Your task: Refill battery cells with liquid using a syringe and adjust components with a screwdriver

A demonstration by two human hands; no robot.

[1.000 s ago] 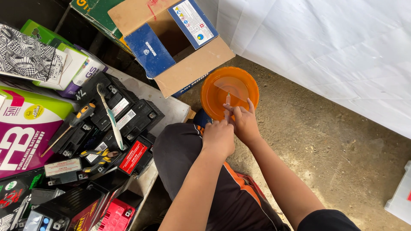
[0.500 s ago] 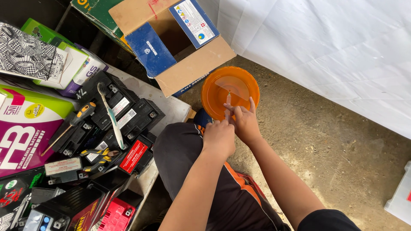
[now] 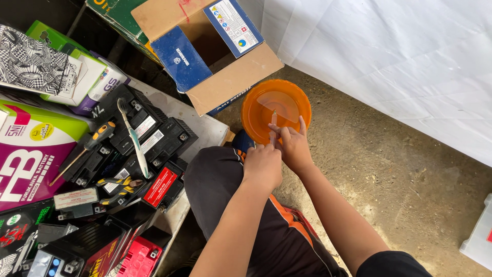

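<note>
while both hands pinch a thin stick (image 3: 273, 129) over the orange bowl (image 3: 254, 109)

stick runs 6 to 12 o'clock; right hand (image 3: 292, 146) grips higher, nearer the bowl, left hand (image 3: 262, 165) closed below.

An open brown-and-blue cardboard box (image 3: 215, 56) stands at top; a magenta-and-green package (image 3: 31, 159) lies at left, beside a black-and-white patterned one (image 3: 31, 64).

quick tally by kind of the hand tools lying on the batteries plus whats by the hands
toothbrush: 1
screwdriver: 1
pliers: 1
orange bowl: 1
thin stick, held by the left hand and right hand over the bowl: 1
total: 5
</note>
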